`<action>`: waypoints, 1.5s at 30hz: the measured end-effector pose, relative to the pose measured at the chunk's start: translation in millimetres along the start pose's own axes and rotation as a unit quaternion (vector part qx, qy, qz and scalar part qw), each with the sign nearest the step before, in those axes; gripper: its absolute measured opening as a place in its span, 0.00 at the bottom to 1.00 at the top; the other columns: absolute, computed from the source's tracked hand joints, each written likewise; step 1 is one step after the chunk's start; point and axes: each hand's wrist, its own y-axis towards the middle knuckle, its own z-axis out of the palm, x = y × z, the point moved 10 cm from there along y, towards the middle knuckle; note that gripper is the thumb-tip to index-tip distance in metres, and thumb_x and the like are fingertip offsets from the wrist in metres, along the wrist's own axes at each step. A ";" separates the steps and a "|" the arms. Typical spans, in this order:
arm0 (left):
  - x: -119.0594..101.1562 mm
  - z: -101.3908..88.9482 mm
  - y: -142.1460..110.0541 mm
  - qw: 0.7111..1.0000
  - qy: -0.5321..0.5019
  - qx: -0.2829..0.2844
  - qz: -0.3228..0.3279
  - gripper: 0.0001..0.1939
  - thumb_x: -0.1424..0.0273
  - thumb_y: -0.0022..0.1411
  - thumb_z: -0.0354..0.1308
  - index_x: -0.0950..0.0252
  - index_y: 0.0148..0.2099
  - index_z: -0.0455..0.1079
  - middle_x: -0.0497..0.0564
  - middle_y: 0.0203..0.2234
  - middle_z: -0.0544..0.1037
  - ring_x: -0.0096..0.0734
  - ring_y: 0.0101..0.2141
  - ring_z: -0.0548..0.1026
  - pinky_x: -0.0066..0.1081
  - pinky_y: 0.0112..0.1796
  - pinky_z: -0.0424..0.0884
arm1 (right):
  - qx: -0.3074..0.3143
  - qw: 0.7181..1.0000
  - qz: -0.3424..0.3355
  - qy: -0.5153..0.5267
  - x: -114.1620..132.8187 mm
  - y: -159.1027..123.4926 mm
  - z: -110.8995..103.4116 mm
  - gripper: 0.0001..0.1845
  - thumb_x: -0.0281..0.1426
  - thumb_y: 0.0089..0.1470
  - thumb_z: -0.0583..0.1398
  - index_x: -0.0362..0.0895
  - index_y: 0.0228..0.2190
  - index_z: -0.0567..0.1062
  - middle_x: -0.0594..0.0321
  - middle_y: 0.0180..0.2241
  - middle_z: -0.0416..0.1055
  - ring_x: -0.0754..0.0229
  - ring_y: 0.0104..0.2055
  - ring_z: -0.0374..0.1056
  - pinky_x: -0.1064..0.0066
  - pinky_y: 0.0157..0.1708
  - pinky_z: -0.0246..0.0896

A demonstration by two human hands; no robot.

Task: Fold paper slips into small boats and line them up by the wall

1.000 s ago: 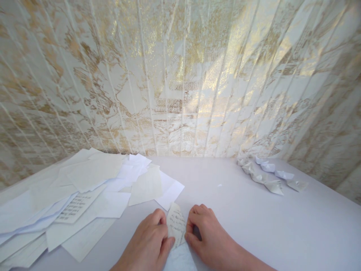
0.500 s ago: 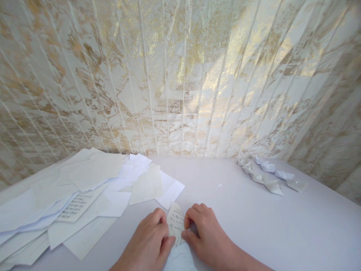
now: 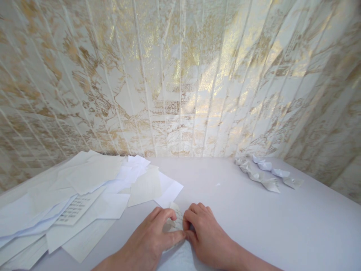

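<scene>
A small folded piece of handwritten paper (image 3: 177, 215) lies in front of me at the bottom middle, largely covered by my hands. My left hand (image 3: 153, 235) is on its left side, index finger bent over the paper and thumb stretched across the lower part to the right edge. My right hand (image 3: 204, 235) pinches the right edge between thumb and curled fingers. Both thumbs meet there. A pale bluish surface (image 3: 180, 259) shows below the paper between my wrists; I cannot tell what it is.
A spread heap of loose paper sheets (image 3: 93, 173), one with dark writing, covers the left of the white table (image 3: 254, 226). Several small folded paper boats (image 3: 265, 165) stand in two rows at the back right. A tiny paper scrap (image 3: 217, 184) lies mid-table. Behind hangs a gold-patterned curtain (image 3: 180, 75).
My left thumb has moved right across the paper to the right hand's fingertips, and the left index finger has lifted and arched. The right hand has barely moved. The view has shifted slightly.
</scene>
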 end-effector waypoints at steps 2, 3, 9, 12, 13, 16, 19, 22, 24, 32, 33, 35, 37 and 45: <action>-2.4 2.3 0.9 1.000 0.013 0.016 0.018 0.11 0.71 0.58 0.50 0.53 0.38 0.72 0.48 0.37 0.68 0.33 0.37 0.62 0.30 0.40 0.58 | 0.002 1.000 0.002 0.000 0.1 -0.4 -0.5 0.07 0.20 0.41 0.54 0.43 0.24 0.66 0.63 0.30 0.64 0.59 0.35 0.57 0.69 0.34 0.46; -2.4 3.8 1.3 0.999 0.019 0.029 0.025 0.10 0.69 0.59 0.49 0.54 0.37 0.72 0.48 0.37 0.68 0.33 0.37 0.62 0.30 0.41 0.58 | 0.003 1.000 0.003 0.001 0.1 -0.5 -0.7 0.07 0.20 0.41 0.54 0.43 0.24 0.66 0.63 0.30 0.64 0.59 0.35 0.57 0.69 0.34 0.46; -9.1 3.7 1.2 0.988 0.039 0.090 0.119 0.09 0.69 0.60 0.49 0.53 0.38 0.70 0.46 0.41 0.67 0.33 0.40 0.61 0.30 0.42 0.59 | 0.001 1.000 -0.001 0.008 -0.2 0.3 0.0 0.06 0.21 0.42 0.55 0.43 0.23 0.66 0.64 0.29 0.64 0.60 0.35 0.57 0.69 0.34 0.46; -16.2 0.2 -1.9 0.975 0.068 0.120 0.175 0.11 0.74 0.59 0.50 0.53 0.38 0.70 0.46 0.43 0.65 0.33 0.40 0.61 0.30 0.41 0.59 | 0.001 1.000 0.002 0.009 -1.1 0.6 0.6 0.06 0.21 0.42 0.55 0.43 0.23 0.66 0.64 0.29 0.64 0.60 0.35 0.57 0.69 0.35 0.46; -16.9 -0.8 -2.8 0.971 0.075 0.135 0.181 0.12 0.76 0.57 0.50 0.53 0.38 0.70 0.45 0.43 0.65 0.33 0.40 0.61 0.29 0.41 0.59 | 0.001 1.000 0.002 0.009 -1.1 0.5 0.5 0.06 0.21 0.42 0.55 0.43 0.23 0.66 0.64 0.29 0.64 0.60 0.35 0.57 0.69 0.35 0.46; -16.0 -3.0 -5.6 0.961 0.094 0.190 0.179 0.17 0.82 0.52 0.52 0.53 0.37 0.70 0.44 0.43 0.64 0.32 0.41 0.61 0.29 0.42 0.59 | 0.000 1.000 -0.002 0.012 0.0 -0.2 -0.2 0.07 0.20 0.42 0.54 0.43 0.23 0.65 0.64 0.29 0.64 0.60 0.34 0.57 0.69 0.35 0.46; -13.0 -5.8 -8.0 0.954 0.094 0.230 0.168 0.21 0.85 0.47 0.52 0.53 0.38 0.70 0.43 0.45 0.63 0.32 0.44 0.60 0.28 0.44 0.59 | 0.002 1.000 -0.001 0.018 -0.4 -0.7 0.2 0.06 0.20 0.41 0.55 0.43 0.22 0.65 0.65 0.29 0.64 0.60 0.34 0.57 0.69 0.35 0.46; -9.3 -11.0 -9.3 0.953 0.073 0.246 0.158 0.21 0.83 0.48 0.53 0.51 0.38 0.71 0.42 0.46 0.63 0.33 0.45 0.60 0.30 0.45 0.60 | 0.004 1.000 0.001 0.023 -1.3 -0.4 1.1 0.06 0.20 0.41 0.55 0.43 0.22 0.65 0.64 0.29 0.64 0.60 0.34 0.57 0.69 0.35 0.46; -7.0 -14.0 -10.5 0.953 0.058 0.256 0.151 0.22 0.84 0.48 0.53 0.50 0.38 0.71 0.42 0.46 0.64 0.33 0.46 0.60 0.31 0.45 0.60 | 0.004 1.000 0.002 0.024 -1.8 0.3 1.2 0.06 0.20 0.41 0.55 0.43 0.22 0.65 0.64 0.29 0.64 0.60 0.34 0.57 0.69 0.35 0.46; -6.8 -15.7 0.5 0.985 -0.023 0.156 0.073 0.18 0.86 0.48 0.50 0.59 0.31 0.73 0.46 0.45 0.67 0.32 0.48 0.61 0.31 0.50 0.58 | -0.007 0.999 -0.001 0.033 -2.5 1.6 1.6 0.07 0.20 0.41 0.55 0.43 0.22 0.66 0.65 0.28 0.64 0.60 0.34 0.57 0.69 0.35 0.46; -9.7 -12.2 1.5 0.986 -0.010 0.146 0.078 0.15 0.83 0.50 0.52 0.58 0.35 0.72 0.48 0.47 0.65 0.35 0.50 0.59 0.34 0.51 0.56 | -0.009 0.999 -0.002 0.033 -2.7 1.4 2.0 0.07 0.19 0.40 0.55 0.43 0.22 0.66 0.65 0.28 0.64 0.60 0.34 0.58 0.69 0.35 0.46; -13.5 -2.6 2.6 0.985 0.013 0.148 0.087 0.14 0.77 0.53 0.54 0.57 0.41 0.70 0.49 0.50 0.64 0.39 0.52 0.57 0.38 0.53 0.54 | -0.016 0.999 -0.004 0.035 -3.7 1.0 2.1 0.08 0.19 0.40 0.55 0.43 0.22 0.66 0.64 0.28 0.65 0.60 0.34 0.58 0.69 0.34 0.47; -10.8 4.5 4.5 0.984 0.032 0.156 0.080 0.15 0.74 0.54 0.55 0.56 0.45 0.68 0.51 0.51 0.63 0.40 0.53 0.56 0.40 0.53 0.53 | -0.024 0.999 -0.005 0.040 -5.3 0.6 1.0 0.08 0.18 0.40 0.55 0.43 0.22 0.67 0.65 0.28 0.65 0.60 0.34 0.58 0.69 0.35 0.47; 1.3 2.2 12.0 0.983 0.096 0.144 0.067 0.17 0.69 0.58 0.52 0.52 0.51 0.63 0.51 0.51 0.64 0.40 0.49 0.61 0.41 0.49 0.58 | -0.064 0.992 -0.108 0.001 11.8 -8.9 -5.3 0.12 0.16 0.40 0.55 0.44 0.26 0.69 0.63 0.30 0.67 0.59 0.36 0.59 0.69 0.35 0.51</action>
